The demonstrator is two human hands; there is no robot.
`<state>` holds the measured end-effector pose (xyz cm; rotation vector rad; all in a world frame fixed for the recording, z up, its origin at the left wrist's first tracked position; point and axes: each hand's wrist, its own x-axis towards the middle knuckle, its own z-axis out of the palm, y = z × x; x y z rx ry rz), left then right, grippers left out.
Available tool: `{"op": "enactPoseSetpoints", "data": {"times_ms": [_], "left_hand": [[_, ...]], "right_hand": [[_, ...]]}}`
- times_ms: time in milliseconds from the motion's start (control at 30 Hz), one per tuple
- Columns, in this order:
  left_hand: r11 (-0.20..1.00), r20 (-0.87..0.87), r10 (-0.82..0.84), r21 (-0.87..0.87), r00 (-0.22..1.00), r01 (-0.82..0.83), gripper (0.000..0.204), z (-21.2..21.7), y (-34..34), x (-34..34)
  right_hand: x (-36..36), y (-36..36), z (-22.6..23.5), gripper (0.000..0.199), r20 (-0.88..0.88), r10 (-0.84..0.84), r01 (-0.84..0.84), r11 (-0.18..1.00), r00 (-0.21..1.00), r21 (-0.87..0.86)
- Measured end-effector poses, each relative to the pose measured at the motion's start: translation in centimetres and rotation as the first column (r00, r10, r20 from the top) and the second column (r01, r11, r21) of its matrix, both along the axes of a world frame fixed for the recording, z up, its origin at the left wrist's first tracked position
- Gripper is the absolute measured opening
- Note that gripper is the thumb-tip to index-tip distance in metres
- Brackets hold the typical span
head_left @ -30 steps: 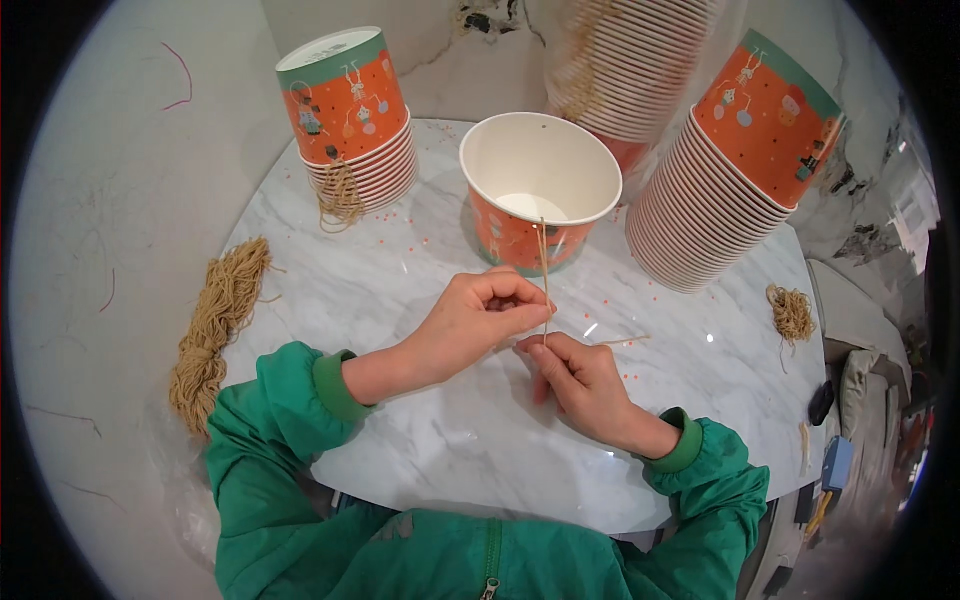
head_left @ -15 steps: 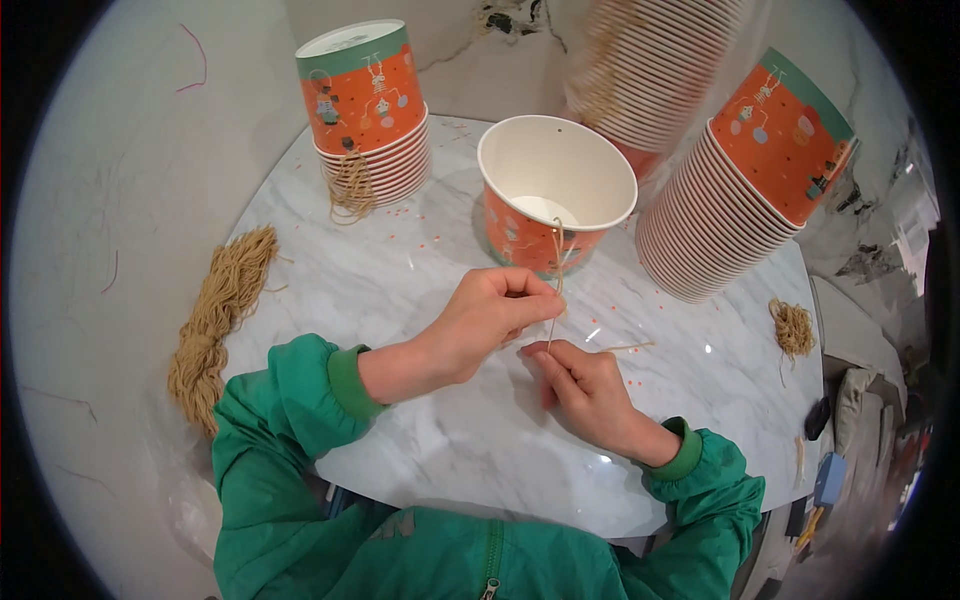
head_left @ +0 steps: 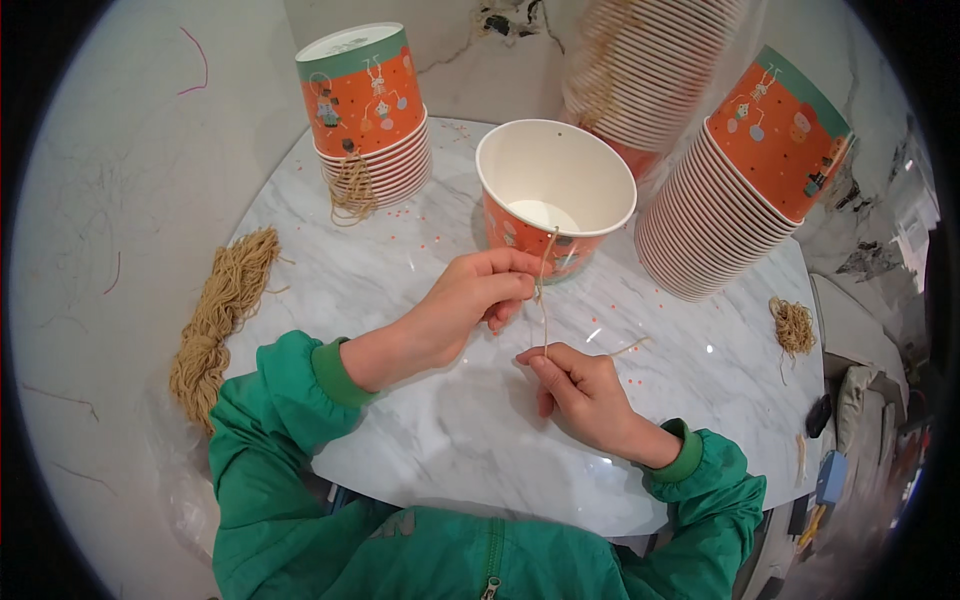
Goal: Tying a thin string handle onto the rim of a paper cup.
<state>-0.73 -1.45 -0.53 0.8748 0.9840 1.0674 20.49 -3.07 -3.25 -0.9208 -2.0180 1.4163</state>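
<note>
An orange paper bucket (head_left: 505,228) with a white inside stands upright in front of me. A thin tan string (head_left: 545,325) hangs from just under its rim, passing through the wall there, and runs down towards me. My right hand (head_left: 585,395) pinches the string between thumb and forefinger, and a loose end sticks out to the right. My left hand (head_left: 480,298) is beside the string, close to the bucket's front. Its forefinger and thumb are apart at the string, with the other fingers loosely bent below.
Nested bucket stacks stand at the back left (head_left: 365,95) and the right (head_left: 715,215); a taller one (head_left: 655,60) is wrapped in plastic behind. A tan string hank (head_left: 225,315) lies at the left edge, a small bundle (head_left: 792,326) at the right. Orange specks dot the marble table (head_left: 430,450).
My left hand has drawn back a little to the left, and its thumb and forefinger have parted from their pinch on the string. My right hand keeps its pinch, nearly unmoved.
</note>
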Motion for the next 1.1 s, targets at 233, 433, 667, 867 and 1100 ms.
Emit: {"op": "enactPoseSetpoints", "data": {"times_ms": [233, 433, 667, 867, 1100], "left_hand": [[0.983, 0.004, -0.168, 0.077, 0.986, 0.167, 0.021, -0.8, 0.4, -0.7], [0.968, 0.007, -0.24, 0.072, 0.971, 0.239, 0.015, -0.9, 0.4, -0.7], [0.963, 0.097, -0.267, 0.058, 0.959, 0.262, 0.021, -0.7, 0.0, -1.1], [0.985, -0.106, -0.136, 0.089, 0.985, 0.146, 0.02, -1.1, 0.2, -1.1], [0.991, -0.127, -0.082, 0.099, 0.989, 0.095, 0.017, -0.2, -0.4, -0.1]], "right_hand": [[-0.2, -0.3, 0.1, 0.026, 0.011, 0.045, -0.044, 0.996, 0.999, -0.075], [0.0, -0.2, 0.3, 0.027, -0.017, 0.02, -0.022, 0.99, 1.0, -0.14], [0.2, -0.1, 0.4, 0.028, -0.006, 0.002, -0.003, 0.985, 1.0, -0.174], [0.3, -0.3, 0.4, 0.027, 0.008, 0.01, -0.009, 0.989, 1.0, -0.146], [0.2, -0.6, 0.1, 0.019, 0.032, 0.031, -0.034, 0.997, 0.999, 0.073]]}}
